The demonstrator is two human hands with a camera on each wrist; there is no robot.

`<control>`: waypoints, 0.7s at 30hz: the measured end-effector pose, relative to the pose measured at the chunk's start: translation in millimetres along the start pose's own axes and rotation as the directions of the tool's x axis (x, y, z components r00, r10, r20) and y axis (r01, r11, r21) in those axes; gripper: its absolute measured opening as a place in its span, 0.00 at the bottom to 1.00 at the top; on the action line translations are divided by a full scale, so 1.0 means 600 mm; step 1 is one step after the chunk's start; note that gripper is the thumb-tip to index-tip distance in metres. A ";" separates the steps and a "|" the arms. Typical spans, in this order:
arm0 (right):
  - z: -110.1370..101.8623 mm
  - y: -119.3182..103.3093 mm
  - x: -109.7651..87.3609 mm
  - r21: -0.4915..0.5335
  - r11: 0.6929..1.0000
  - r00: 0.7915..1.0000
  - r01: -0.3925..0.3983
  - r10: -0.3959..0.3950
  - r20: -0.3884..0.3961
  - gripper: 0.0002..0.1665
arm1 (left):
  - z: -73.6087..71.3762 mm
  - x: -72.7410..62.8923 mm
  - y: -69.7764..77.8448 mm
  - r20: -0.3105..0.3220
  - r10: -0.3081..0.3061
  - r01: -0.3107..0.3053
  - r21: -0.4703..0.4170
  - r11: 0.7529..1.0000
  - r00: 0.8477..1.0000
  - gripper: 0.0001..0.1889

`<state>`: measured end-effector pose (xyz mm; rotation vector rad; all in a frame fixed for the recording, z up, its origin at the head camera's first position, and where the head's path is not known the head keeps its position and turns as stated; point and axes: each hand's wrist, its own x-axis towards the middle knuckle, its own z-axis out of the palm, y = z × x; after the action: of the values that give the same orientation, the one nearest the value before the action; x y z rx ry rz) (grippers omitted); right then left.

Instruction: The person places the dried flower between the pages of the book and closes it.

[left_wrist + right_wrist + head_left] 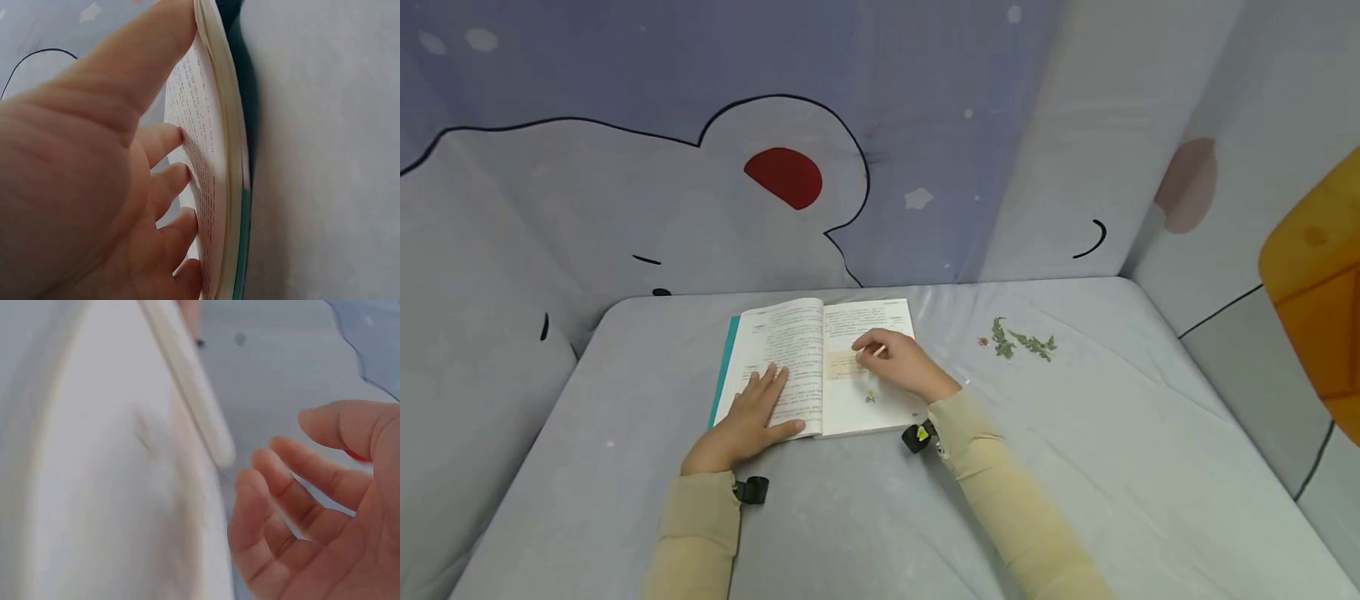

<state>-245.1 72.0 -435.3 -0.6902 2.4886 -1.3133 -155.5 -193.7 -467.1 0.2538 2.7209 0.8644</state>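
Observation:
An open book with a teal cover edge lies on the cloth-covered table. My left hand rests on its left page, fingers spread; in the left wrist view the fingertips press the printed paper while the thumb reaches along the lower edge. Over the right page hovers my right hand. Its fingers are loosely bent, the thumb stands apart from them, and nothing shows between. Below this hand, a small pressed sprig lies on the lower part of the right page; it looks blurred in the right wrist view.
To the right of the book, two green leafy sprigs and a tiny reddish flower lie on the pale cloth. Behind the table hangs a printed cloth backdrop with cartoon shapes.

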 end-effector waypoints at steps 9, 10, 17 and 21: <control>-0.099 0.048 -0.041 -0.070 0.997 0.938 -0.011 -0.014 -0.346 0.11 | -0.004 0.003 -0.003 -0.007 0.004 -0.004 -0.002 1.000 1.000 0.51; -0.107 0.058 -0.046 -0.066 0.998 0.926 -0.021 -0.005 -0.378 0.11 | -0.004 0.002 -0.003 -0.007 0.005 -0.005 -0.006 1.000 1.000 0.51; -0.149 0.119 -0.078 -0.047 0.988 0.855 -0.146 0.103 -0.508 0.09 | 0.004 -0.003 0.003 -0.002 -0.019 0.019 0.001 1.000 1.000 0.51; -0.160 0.137 -0.078 -0.064 0.973 0.824 -0.221 0.152 -0.546 0.08 | 0.002 -0.003 0.004 -0.015 -0.019 0.018 -0.009 1.000 1.000 0.51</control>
<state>-269.2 203.9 -448.8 -0.0784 3.0010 -1.4375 -153.3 -191.7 -466.5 0.2208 2.7287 0.8761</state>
